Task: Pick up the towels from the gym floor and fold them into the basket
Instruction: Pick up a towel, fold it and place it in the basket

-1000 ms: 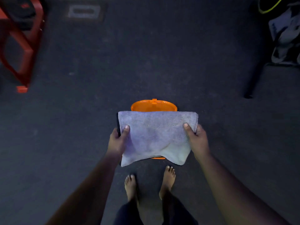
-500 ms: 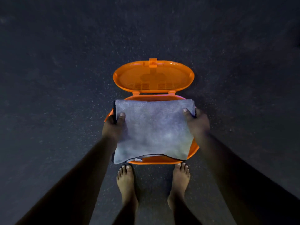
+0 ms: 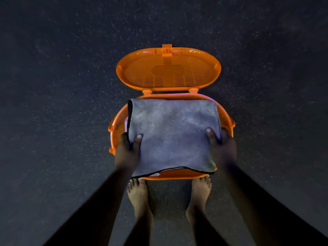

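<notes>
A folded grey towel [image 3: 173,132] with a dark edge lies flat over the mouth of an orange oval basket [image 3: 117,126] on the dark floor. My left hand [image 3: 126,151] pinches the towel's left side, thumb on top. My right hand [image 3: 221,148] pinches its right side the same way. The towel covers most of the basket's opening, so the inside is hidden. The basket's slatted orange lid [image 3: 168,70] stands flipped open behind it.
Dark speckled gym floor [image 3: 62,103] surrounds the basket on every side. My two bare feet [image 3: 170,197] stand just in front of the basket's near rim.
The view has dropped closer to the basket. Both hands have lowered the towel down onto the basket's opening, keeping their hold on its sides.
</notes>
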{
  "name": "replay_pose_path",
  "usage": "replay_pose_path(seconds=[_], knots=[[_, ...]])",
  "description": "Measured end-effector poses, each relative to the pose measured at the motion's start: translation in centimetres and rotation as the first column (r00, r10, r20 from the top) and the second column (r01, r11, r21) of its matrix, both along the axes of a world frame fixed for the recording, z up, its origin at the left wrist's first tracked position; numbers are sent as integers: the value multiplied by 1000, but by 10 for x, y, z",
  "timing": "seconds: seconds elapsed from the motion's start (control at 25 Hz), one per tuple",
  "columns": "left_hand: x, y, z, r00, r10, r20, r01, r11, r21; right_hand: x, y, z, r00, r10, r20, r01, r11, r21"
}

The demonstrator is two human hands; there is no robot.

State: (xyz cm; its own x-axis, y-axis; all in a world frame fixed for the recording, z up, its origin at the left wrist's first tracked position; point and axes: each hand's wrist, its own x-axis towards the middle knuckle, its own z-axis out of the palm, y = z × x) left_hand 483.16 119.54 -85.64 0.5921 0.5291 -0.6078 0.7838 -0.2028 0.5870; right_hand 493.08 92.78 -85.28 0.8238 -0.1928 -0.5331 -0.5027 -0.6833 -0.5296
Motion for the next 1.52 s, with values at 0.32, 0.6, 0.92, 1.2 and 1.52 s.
replay_pose_path(seconds=[0.32,0.6,0.92,1.2,1.52], knots=[[3,-8,-22,975,168,-148,-171,985,-9,1,1,-10,986,-76,-148,76,997,-3],[-15,0,-18,982,-108,-155,115,993,35,-11,-16,4,982,114,-152,-131,985,-108],[34,-50,-25,652,-750,-112,630,453,631,-22,51,-28,674,739,10,-663,611,-433],[19,-36,-119,666,-710,-226,642,392,659,-24,45,-113,600,800,7,-700,528,-481],[18,-25,-69,828,-494,-265,519,495,697,-7,44,-67,575,815,-65,-715,462,-525]])
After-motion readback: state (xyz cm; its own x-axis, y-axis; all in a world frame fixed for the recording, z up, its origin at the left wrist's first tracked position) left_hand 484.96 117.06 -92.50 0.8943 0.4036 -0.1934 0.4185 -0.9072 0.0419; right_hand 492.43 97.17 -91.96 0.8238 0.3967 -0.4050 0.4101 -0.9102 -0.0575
